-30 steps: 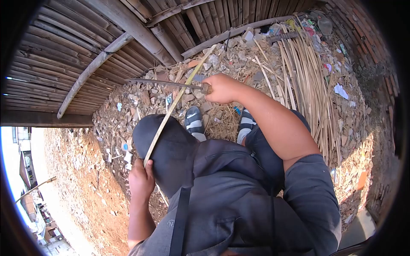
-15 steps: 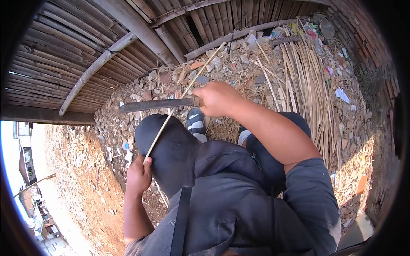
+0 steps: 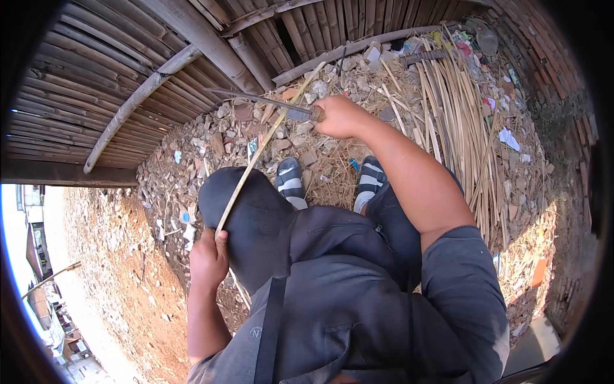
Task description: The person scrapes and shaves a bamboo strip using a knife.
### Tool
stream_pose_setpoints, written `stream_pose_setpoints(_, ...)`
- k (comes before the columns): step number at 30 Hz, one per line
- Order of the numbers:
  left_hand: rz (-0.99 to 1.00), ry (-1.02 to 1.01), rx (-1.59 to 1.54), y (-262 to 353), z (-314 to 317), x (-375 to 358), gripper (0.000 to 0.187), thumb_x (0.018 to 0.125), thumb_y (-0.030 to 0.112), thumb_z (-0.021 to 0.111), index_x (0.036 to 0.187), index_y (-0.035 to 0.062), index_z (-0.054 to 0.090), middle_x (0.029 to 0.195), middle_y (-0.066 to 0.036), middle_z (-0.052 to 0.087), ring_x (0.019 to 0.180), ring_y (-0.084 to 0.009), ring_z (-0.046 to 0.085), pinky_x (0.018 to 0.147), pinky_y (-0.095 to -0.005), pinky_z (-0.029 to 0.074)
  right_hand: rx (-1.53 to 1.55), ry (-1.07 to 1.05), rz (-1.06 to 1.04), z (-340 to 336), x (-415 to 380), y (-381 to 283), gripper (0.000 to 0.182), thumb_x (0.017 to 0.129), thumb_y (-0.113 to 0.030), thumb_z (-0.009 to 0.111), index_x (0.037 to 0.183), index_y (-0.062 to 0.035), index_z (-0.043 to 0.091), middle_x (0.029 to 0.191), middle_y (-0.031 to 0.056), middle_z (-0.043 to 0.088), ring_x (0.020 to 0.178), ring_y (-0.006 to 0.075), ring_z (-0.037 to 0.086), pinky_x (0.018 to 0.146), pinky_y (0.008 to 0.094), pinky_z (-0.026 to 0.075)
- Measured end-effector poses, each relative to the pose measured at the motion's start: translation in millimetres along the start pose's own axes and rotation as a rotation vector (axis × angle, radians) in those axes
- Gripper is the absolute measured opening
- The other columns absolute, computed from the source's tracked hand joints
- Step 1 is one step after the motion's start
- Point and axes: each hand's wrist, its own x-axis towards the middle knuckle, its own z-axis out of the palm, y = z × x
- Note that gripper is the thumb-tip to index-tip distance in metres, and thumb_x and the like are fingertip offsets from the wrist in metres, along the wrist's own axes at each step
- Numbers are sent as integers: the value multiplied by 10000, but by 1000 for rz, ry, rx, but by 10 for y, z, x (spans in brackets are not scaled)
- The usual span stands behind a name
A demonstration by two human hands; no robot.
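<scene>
My left hand is closed around the near end of a long, pale bamboo strip, beside my left knee. The strip slants up and away over the knee toward the rubble. In my right hand is the handle of a machete, fingers wrapped round it. Its dark blade points left and crosses the strip near the far end, turned so that mostly its thin edge shows. The blade overlaps the strip in this view.
A heap of split bamboo strips lies on the ground at right. Rubble and litter surround my sandalled feet. A bamboo slat wall with poles stands at upper left, a brick wall at far right.
My right hand has moved forward with the machete, out along the strip toward its far end, and the blade has turned edge-on. My left hand stays nearly in place.
</scene>
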Motion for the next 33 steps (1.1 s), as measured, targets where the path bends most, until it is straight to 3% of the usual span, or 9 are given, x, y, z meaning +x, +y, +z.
stream_pose_setpoints(4, 33, 17, -26, -55, -30, -17, 412, 1067, 361, 542, 885, -8, 541, 732, -286, 627, 710, -530, 612, 616, -564, 463, -187, 206, -100, 130, -124, -115, 306, 775, -187, 690, 1060, -78, 712, 921, 235, 722, 900, 413, 704, 817, 520, 557)
stream_pose_setpoints(8, 69, -21, -109, -125, 9, 3, 423, 1074, 366, 530, 882, -11, 536, 734, -286, 624, 708, -526, 612, 614, -557, 459, -330, 134, -219, 112, -298, -315, 314, 773, -208, 708, 1059, -78, 708, 894, 239, 718, 887, 414, 702, 801, 518, 559)
stream_pose_setpoints(11, 38, -40, -124, -97, -22, 64, 436, 1080, 374, 516, 878, -12, 532, 738, -285, 621, 710, -521, 610, 617, -552, 459, 82, 62, 39, 4, 13, 185, 334, 770, -221, 719, 1074, -81, 714, 898, 230, 721, 887, 414, 701, 801, 511, 560)
stream_pose_setpoints(15, 66, -33, -135, -134, -63, 44, 441, 1085, 379, 503, 884, -12, 538, 740, -285, 620, 713, -524, 605, 633, -555, 458, -145, 284, -47, -9, -200, -78, 362, 771, -222, 713, 1109, -92, 720, 925, 207, 730, 915, 412, 703, 809, 502, 567)
stream_pose_setpoints(19, 85, -31, -171, -183, 5, 70, 433, 1087, 377, 495, 905, -13, 551, 757, -291, 631, 748, -530, 618, 653, -556, 467, -315, 197, -187, -20, -378, -298, 307, 757, -197, 703, 1044, -89, 707, 904, 200, 729, 902, 418, 702, 802, 523, 561)
stream_pose_setpoints(23, -26, -106, -84, -41, -129, 88, 420, 1088, 372, 490, 922, -9, 552, 779, -293, 634, 776, -531, 616, 666, -551, 467, -116, 182, 24, -30, -13, 229, 317, 759, -203, 699, 1058, -99, 716, 909, 187, 734, 899, 416, 702, 808, 514, 563)
stream_pose_setpoints(27, 56, -74, -143, -141, -129, 41, 410, 1091, 360, 482, 914, -5, 543, 755, -291, 628, 757, -539, 609, 666, -562, 461, -131, 250, -56, 15, -241, -99, 324, 759, -218, 712, 1062, -105, 732, 1010, 186, 745, 969, 387, 715, 869, 496, 572)
stream_pose_setpoints(31, 113, -36, -109, -160, -112, -12, 401, 1090, 336, 491, 885, -6, 535, 692, -275, 607, 693, -533, 602, 609, -542, 459, -470, 61, -216, 14, -455, -388, 372, 758, -194, 678, 1120, -121, 726, 916, 211, 733, 901, 417, 704, 809, 520, 562)
stream_pose_setpoints(33, 75, -33, -135, -211, -86, -59, 402, 1089, 333, 494, 872, -4, 530, 680, -272, 603, 681, -531, 601, 595, -541, 456, -301, 168, -118, 30, -335, -86, 346, 768, -203, 692, 1099, -106, 725, 890, 212, 730, 891, 414, 710, 793, 519, 563)
